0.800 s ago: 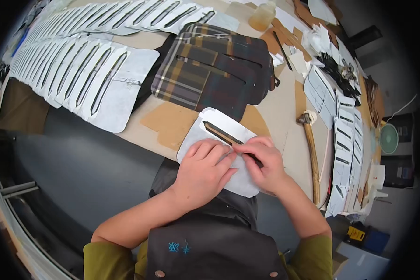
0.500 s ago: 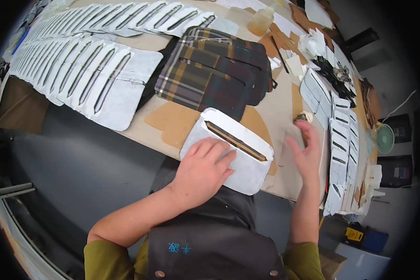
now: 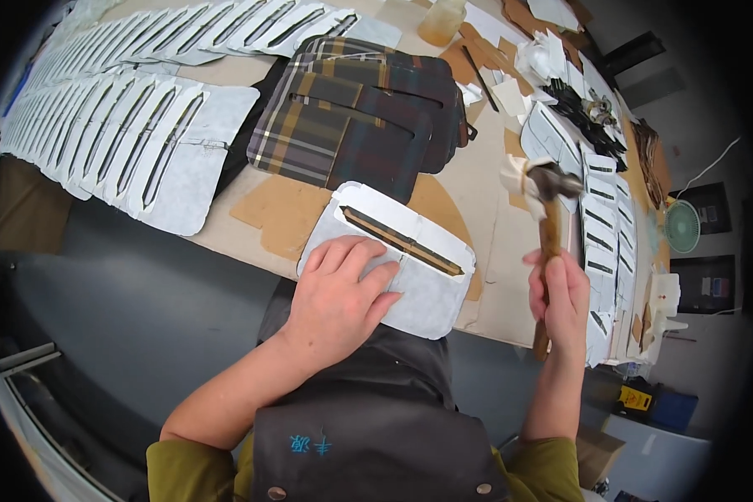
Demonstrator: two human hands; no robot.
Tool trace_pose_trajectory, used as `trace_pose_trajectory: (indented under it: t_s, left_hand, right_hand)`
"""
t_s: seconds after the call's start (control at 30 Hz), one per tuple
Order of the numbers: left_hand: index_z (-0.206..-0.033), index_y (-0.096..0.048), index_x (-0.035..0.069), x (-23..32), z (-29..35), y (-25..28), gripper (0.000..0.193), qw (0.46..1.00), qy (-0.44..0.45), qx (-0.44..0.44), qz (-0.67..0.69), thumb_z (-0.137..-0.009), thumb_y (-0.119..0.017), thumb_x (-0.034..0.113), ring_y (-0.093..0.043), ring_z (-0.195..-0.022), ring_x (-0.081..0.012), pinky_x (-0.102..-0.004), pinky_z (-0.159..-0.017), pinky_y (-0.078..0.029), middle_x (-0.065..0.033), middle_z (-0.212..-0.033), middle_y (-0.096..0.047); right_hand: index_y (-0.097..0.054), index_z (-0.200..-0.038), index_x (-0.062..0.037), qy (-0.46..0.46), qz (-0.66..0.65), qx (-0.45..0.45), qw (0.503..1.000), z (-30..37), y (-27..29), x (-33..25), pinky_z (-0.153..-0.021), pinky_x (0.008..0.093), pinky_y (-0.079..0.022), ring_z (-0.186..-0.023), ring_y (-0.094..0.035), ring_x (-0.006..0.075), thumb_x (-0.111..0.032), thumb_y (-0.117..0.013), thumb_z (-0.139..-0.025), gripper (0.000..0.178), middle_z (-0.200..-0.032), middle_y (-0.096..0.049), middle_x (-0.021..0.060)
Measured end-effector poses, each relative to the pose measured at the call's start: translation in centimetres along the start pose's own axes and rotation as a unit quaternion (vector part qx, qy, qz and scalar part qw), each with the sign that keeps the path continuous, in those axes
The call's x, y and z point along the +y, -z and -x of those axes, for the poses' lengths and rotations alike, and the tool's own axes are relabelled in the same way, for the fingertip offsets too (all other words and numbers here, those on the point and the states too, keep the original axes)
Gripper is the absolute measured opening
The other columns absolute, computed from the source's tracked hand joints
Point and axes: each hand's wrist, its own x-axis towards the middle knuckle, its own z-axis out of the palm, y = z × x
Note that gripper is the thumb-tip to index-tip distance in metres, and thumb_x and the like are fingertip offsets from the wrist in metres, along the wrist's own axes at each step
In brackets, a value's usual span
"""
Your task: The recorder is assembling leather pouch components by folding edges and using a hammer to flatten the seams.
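A white-backed panel (image 3: 422, 297) with rounded corners lies at the table's near edge, partly overhanging it. Along its upper part runs a long narrow slot (image 3: 403, 243), dark-edged with tan showing inside. My left hand (image 3: 333, 289) rests on the panel just below the slot, fingers bent and slightly apart, pressing down with nothing held. To the right, my right hand (image 3: 566, 293) grips the wooden handle of a hammer (image 3: 550, 226), raised above the table with its head up. Something white is wrapped around one side of the hammer's head.
Plaid fabric panels (image 3: 335, 125) with slots are stacked beyond the white one. Rows of overlapping white slotted panels (image 3: 176, 188) cover the left side; more white panels (image 3: 598, 217) line the right edge. A bottle of amber liquid (image 3: 442, 23) and scraps stand at the back.
My right hand, empty and spread before, has closed around the hammer and lifted it off the table. My left hand stays on the panel. The whole view has shifted slightly.
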Motion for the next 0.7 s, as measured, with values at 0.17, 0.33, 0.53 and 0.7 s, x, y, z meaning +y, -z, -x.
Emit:
trace_pose_trajectory:
  t_s: [0.17,0.33,0.53,0.7]
  left_hand:
    - [-0.105,-0.07,0.009,0.4,-0.4,0.1,0.032,1.0,0.002,0.002,0.006,-0.076,-0.082,0.017,-0.058,-0.112,-0.03,-0.0442,-0.096,-0.045,-0.0084,-0.116,-0.061]
    - [-0.101,-0.07,0.008,0.1,-0.4,-0.1,0.03,1.0,0.009,-0.006,0.007,-0.076,-0.083,0.017,-0.058,-0.111,-0.03,-0.044,-0.095,-0.045,-0.008,-0.114,-0.061]
    - [-0.103,-0.07,0.008,0.0,-0.4,0.4,0.03,1.0,0.013,-0.015,0.015,-0.078,-0.082,0.018,-0.058,-0.113,-0.0305,-0.0444,-0.095,-0.046,-0.0079,-0.115,-0.062]
    - [-0.105,-0.071,0.006,-0.5,-0.1,1.1,0.027,0.999,0.002,0.0,0.039,-0.08,-0.079,0.014,-0.059,-0.113,-0.0298,-0.0425,-0.095,-0.048,-0.0079,-0.114,-0.064]
  right_hand:
    - [-0.066,-0.096,0.001,0.081,0.158,-0.113,0.978,0.8,-2.7,0.8,-0.052,0.0323,-0.042,-0.054,-0.053,0.012,-0.027,-0.052,-0.107,0.033,-0.061,-0.051,0.0027]
    - [-0.061,-0.084,0.0014,0.086,0.24,-0.197,0.947,0.1,-3.1,-1.5,-0.055,0.0326,-0.043,-0.054,-0.051,0.022,-0.027,-0.054,-0.105,0.036,-0.063,-0.056,0.0106]
    - [-0.063,-0.09,0.0018,0.059,0.228,-0.191,0.953,0.1,-3.0,0.5,-0.059,0.043,-0.046,-0.061,-0.057,0.0374,-0.023,-0.06,-0.101,0.027,-0.068,-0.057,0.0228]
    - [-0.065,-0.091,0.0014,0.06,0.313,-0.143,0.937,-1.3,-1.3,1.8,-0.062,0.0417,-0.048,-0.06,-0.06,0.0287,-0.024,-0.062,-0.099,0.027,-0.066,-0.058,0.0186]
